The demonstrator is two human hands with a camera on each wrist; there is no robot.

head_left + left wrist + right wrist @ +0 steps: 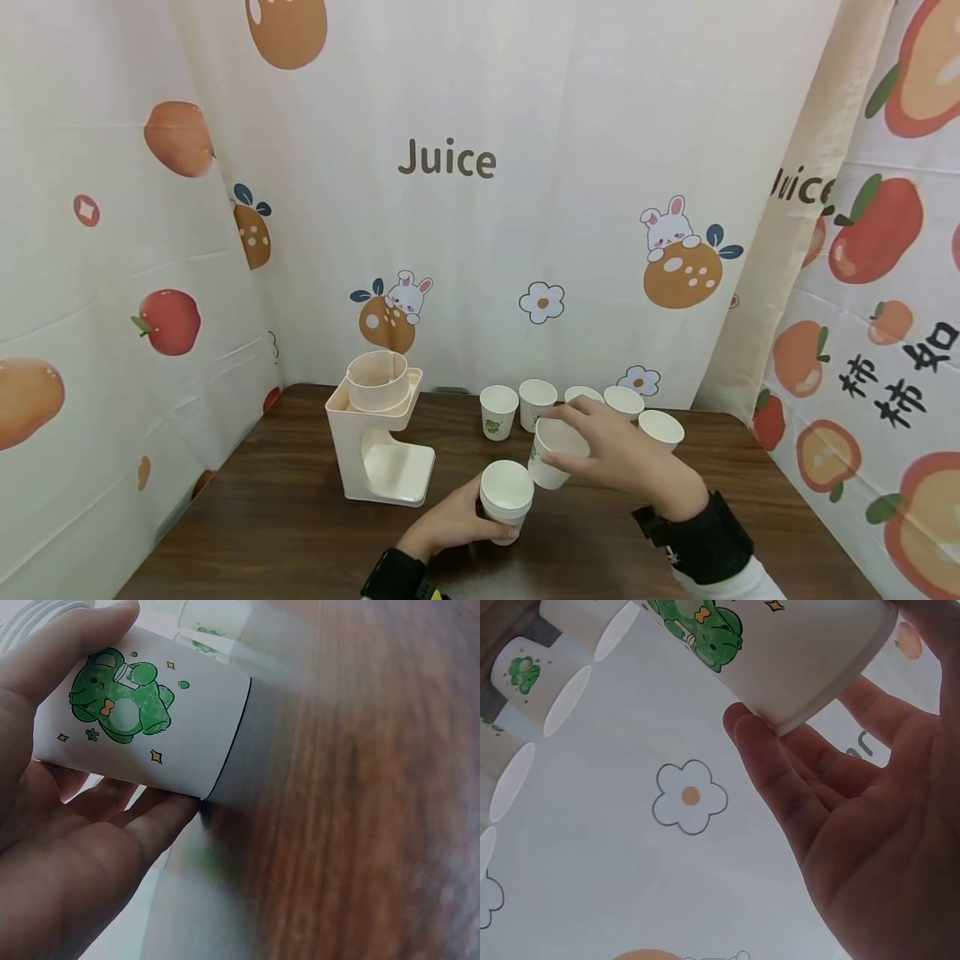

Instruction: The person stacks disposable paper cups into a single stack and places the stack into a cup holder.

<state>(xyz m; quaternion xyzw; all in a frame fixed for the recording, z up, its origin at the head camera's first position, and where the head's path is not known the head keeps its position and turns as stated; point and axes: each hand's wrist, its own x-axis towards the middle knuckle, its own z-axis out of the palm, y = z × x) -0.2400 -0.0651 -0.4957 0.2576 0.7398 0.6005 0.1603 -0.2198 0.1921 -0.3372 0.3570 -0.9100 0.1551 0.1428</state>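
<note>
My left hand (450, 521) grips a small stack of nested white paper cups (501, 512) just above the front part of the table, thumb on one side and fingers on the other. In the left wrist view, several rims show at the top of the stack, and a green bear print decorates the outer paper cup (202, 712). With the right hand (633, 454) I hold another paper cup (550, 473) near its rim, thumb and fingers on opposite sides. This cup tilts slightly beside the stack, and its own green print shows in the right wrist view.
Several more paper cups (498, 413) stand in a row toward the back of the brown wooden table (285, 500), partly behind my right hand. A cream-coloured machine (351, 454) with a round top container stands left. Printed curtains (480, 233) enclose the back and sides.
</note>
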